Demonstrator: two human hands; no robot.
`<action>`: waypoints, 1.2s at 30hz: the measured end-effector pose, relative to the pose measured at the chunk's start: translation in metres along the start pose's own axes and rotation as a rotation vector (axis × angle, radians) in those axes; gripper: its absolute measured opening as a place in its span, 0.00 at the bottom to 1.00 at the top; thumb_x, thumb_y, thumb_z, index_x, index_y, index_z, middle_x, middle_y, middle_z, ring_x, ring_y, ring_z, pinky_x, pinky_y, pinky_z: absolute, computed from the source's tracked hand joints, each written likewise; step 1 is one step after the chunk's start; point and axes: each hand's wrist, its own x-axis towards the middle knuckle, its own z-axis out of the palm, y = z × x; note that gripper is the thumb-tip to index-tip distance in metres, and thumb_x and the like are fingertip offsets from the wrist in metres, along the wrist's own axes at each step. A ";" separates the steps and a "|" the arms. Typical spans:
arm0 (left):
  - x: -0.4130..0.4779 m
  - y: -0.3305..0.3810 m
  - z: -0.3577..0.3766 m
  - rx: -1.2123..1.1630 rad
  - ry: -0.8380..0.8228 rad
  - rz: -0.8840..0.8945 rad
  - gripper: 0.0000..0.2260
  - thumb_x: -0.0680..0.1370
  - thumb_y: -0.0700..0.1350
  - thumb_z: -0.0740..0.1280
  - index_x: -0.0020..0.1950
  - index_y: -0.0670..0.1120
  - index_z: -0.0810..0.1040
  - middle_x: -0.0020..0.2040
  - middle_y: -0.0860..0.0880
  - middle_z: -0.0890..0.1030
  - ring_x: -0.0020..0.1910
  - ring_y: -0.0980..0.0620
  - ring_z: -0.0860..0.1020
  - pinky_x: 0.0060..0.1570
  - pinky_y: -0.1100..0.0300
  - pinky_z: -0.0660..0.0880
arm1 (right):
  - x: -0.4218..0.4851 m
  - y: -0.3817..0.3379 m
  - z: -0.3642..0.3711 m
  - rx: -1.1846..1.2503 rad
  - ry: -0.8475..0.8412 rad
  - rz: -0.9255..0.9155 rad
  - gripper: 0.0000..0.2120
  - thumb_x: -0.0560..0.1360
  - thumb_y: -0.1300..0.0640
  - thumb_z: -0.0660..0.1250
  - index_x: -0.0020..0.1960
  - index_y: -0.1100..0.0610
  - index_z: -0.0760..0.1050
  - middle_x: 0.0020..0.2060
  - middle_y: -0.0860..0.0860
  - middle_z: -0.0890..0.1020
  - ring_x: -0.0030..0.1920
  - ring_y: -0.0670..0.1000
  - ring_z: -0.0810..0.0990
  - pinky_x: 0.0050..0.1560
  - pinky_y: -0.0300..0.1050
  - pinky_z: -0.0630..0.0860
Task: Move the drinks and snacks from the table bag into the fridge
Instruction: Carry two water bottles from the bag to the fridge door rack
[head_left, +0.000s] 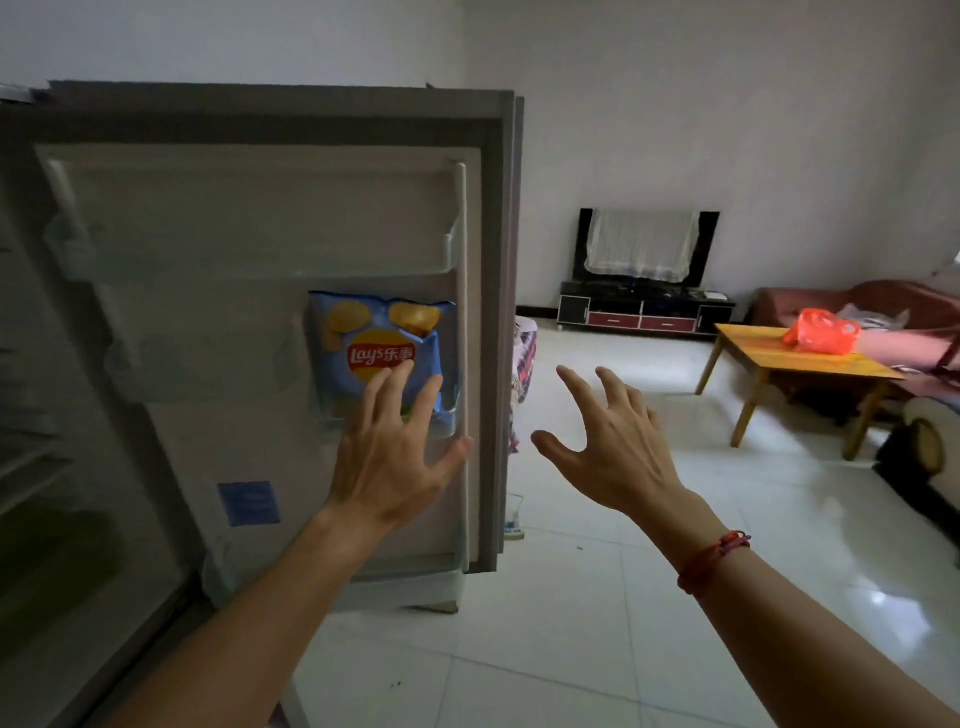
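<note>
The fridge door (260, 208) stands open in front of me, inner side facing me. A blue Lay's chip bag (382, 340) sits upright in the middle door shelf, at its right end. My left hand (395, 447) is spread open just below the bag, fingertips over its lower edge, holding nothing. My right hand (613, 441) hovers open to the right of the door's edge, over the floor, empty. The red plastic bag (821, 330) lies on the wooden table (769, 358) far off at the right.
The fridge's dark interior (47, 415) with shelves is at the left. A TV stand (644, 312) with a covered screen stands against the back wall. A sofa (893, 317) runs behind the table. Glossy white tiled floor (597, 623) stretches between fridge and table.
</note>
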 end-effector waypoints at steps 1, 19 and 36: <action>0.004 0.005 0.004 -0.023 -0.011 0.015 0.35 0.75 0.67 0.55 0.74 0.46 0.69 0.75 0.39 0.65 0.74 0.40 0.62 0.65 0.42 0.70 | -0.005 0.005 -0.003 -0.009 0.003 0.026 0.41 0.75 0.31 0.61 0.81 0.42 0.49 0.81 0.57 0.55 0.78 0.61 0.57 0.74 0.60 0.61; 0.014 0.127 0.051 -0.356 -0.134 0.444 0.31 0.76 0.66 0.55 0.70 0.47 0.72 0.71 0.41 0.71 0.68 0.39 0.70 0.62 0.41 0.71 | -0.154 0.068 -0.070 -0.298 0.116 0.579 0.36 0.77 0.31 0.58 0.80 0.42 0.54 0.77 0.58 0.61 0.74 0.61 0.64 0.68 0.59 0.65; -0.004 0.237 0.054 -0.422 -0.104 0.574 0.30 0.76 0.65 0.55 0.68 0.46 0.73 0.69 0.41 0.72 0.67 0.40 0.71 0.58 0.43 0.73 | -0.222 0.137 -0.115 -0.321 0.151 0.711 0.34 0.79 0.33 0.57 0.81 0.42 0.52 0.78 0.59 0.60 0.74 0.62 0.63 0.70 0.61 0.64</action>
